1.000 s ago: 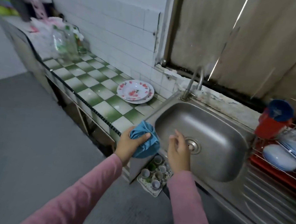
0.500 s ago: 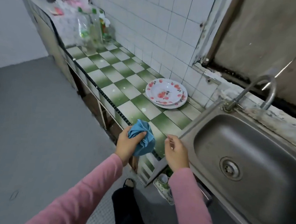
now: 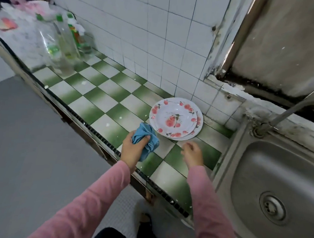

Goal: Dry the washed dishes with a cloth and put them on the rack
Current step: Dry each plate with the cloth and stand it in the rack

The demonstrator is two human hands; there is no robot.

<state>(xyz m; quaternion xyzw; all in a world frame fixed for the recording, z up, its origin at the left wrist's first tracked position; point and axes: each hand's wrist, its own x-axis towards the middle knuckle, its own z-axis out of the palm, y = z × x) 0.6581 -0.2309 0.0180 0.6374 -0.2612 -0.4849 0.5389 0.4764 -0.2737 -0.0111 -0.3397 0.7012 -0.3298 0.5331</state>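
Observation:
Two white plates with red flower prints (image 3: 175, 118) lie stacked on the green and white checked counter (image 3: 102, 100), close to the tiled wall. My left hand (image 3: 132, 148) grips a bunched blue cloth (image 3: 147, 138) just left of the stack's near edge. Hovering over the counter a little below the plates, my right hand (image 3: 192, 154) holds nothing, its fingers loosely curled. The rack is out of view.
A steel sink (image 3: 276, 190) with a drain sits to the right, and its tap (image 3: 274, 118) rises at the back. Clear plastic bottles (image 3: 65, 43) and bags stand at the counter's far left. The counter's front edge drops to a grey floor (image 3: 22, 147).
The view has swung left from the sink and rack to the counter. Both hands have moved forward over the counter toward the stacked plates, the left one still holding the cloth.

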